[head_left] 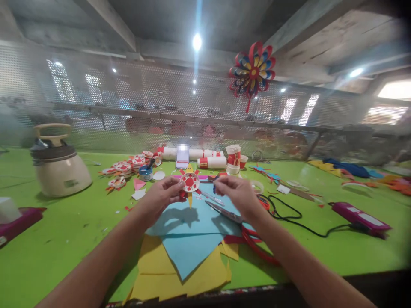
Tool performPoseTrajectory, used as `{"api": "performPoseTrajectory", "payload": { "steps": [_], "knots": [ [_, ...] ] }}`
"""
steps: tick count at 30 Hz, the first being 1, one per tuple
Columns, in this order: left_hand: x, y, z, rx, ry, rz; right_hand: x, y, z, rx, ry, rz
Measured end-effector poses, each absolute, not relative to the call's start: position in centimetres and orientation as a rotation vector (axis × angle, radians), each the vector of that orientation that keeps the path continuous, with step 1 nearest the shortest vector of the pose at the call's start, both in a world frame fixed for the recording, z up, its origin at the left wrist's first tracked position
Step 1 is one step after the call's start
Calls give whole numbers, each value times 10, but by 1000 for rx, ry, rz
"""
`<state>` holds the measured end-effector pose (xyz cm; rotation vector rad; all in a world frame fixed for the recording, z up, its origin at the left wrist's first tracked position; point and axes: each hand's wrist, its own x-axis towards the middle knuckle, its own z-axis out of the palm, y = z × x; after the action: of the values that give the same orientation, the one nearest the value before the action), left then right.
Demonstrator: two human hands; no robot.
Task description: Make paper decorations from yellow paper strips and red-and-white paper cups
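My left hand (163, 192) pinches a small turtle-shaped paper craft (190, 182) by its left side. The craft has a round white body with red patches, red legs and yellow pointed ends. Just to its right, my right hand (236, 190) is closed on a small dark tool (212, 179) whose tip points toward the craft; its kind is too blurred to tell. Below both hands lie light blue sheets (186, 244) on top of yellow sheets (180, 278). Red-handled scissors (224, 210) rest on the blue sheets under my right hand, beside a pen (212, 198).
Behind my left hand are a blue jar (146, 173) and stacked turtle crafts (123, 167). Paper cups (233, 158) and a lit phone (183, 157) stand at the back. A kettle (61, 162) is left; a black cable (308, 231) runs to a purple power strip (361, 217) on the right.
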<state>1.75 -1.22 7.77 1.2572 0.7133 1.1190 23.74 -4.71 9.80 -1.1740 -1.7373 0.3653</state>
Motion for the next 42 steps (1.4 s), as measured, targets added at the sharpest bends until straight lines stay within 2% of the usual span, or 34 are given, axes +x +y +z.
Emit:
{"api": "performPoseTrajectory", "payload": {
  "steps": [5,10,16,20,27,37,42],
  "knots": [
    [20,-12,82,1192,689,1149,302,-53,138,-1324,-1694,206],
    [21,-11,86,1085,688,1224,372,-77,126,-1650,-1917,163],
    [19,-11,83,1068,693,1211,347,-121,92,-1663,-2302,248],
    [21,-12,85,1032,722,1222,317,-127,83,-1848,-2538,-58],
    [22,-21,91,1021,736,1176,317,-98,74,-1931,-2489,253],
    [22,-27,92,1120,695,1171,340,-98,81,-1922,-2186,505],
    [25,-30,92,1133,718,1179,335,-92,76,-1931,-2070,483]
  ]
}}
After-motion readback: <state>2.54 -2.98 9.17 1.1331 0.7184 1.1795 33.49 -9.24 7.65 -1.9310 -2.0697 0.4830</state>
